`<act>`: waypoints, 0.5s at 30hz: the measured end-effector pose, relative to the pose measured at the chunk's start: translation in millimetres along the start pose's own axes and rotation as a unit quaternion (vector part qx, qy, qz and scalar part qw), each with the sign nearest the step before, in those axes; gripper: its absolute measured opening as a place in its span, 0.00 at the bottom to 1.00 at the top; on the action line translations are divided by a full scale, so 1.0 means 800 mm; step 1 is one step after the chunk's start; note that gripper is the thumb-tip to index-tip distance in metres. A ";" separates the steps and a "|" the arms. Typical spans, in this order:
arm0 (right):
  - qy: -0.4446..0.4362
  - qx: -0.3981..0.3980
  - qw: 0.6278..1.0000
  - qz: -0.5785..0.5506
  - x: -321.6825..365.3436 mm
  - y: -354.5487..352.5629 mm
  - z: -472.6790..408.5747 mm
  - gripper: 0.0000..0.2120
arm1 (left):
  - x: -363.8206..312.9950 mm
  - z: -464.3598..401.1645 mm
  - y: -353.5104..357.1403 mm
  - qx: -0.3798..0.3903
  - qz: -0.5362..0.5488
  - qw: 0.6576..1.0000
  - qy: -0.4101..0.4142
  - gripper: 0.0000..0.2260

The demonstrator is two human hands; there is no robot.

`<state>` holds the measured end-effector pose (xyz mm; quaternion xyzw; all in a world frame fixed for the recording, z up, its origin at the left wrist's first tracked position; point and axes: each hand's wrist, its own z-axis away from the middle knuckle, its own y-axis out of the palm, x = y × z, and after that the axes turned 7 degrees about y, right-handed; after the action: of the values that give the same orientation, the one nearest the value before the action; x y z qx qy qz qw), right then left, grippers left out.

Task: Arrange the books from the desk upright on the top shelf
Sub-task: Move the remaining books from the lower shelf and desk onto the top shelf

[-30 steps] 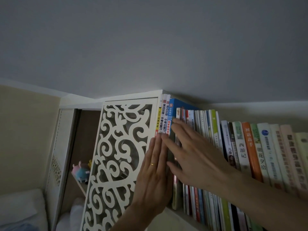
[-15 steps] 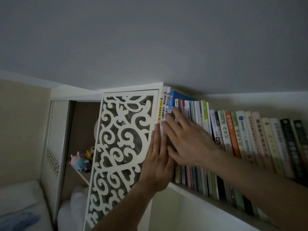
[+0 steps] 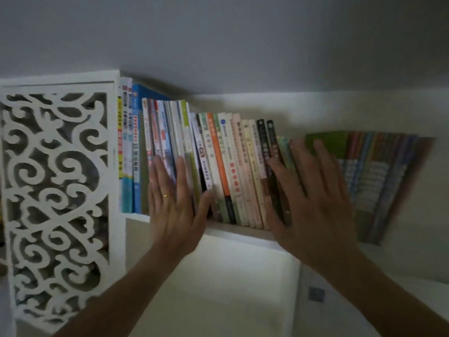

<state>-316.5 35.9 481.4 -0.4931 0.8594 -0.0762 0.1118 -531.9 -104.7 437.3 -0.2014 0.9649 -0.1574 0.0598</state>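
Note:
A long row of books point(image 3: 226, 166) stands on the top shelf point(image 3: 238, 231), spines facing me, most leaning slightly left. My left hand point(image 3: 173, 203), a ring on one finger, lies flat with fingers apart against the spines of the thin books near the row's left end. My right hand point(image 3: 313, 190) presses flat, fingers spread, on the spines further right, beside two dark books point(image 3: 267, 152). The rightmost books point(image 3: 379, 176) lean strongly and are blurred. Neither hand grips anything.
A white carved fretwork panel point(image 3: 58, 190) closes off the shelf's left end. The grey ceiling point(image 3: 218, 40) sits just above the tallest books. Below the shelf is a pale wall point(image 3: 218, 283) with a small grey fitting point(image 3: 316, 293).
My right hand has slid from the row's left end to its right part. My left hand moved a little right, off the panel's edge. The view swung right, showing more books.

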 end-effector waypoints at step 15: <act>0.154 0.166 0.961 -0.160 -0.135 0.003 0.009 0.56 | -0.151 -0.042 0.058 0.057 -0.046 0.973 0.218 0.28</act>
<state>-264.0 130.1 486.4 -0.5811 0.7513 -0.3098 0.0443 -444.5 -5.8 460.0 -0.2029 0.9337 -0.2552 -0.1480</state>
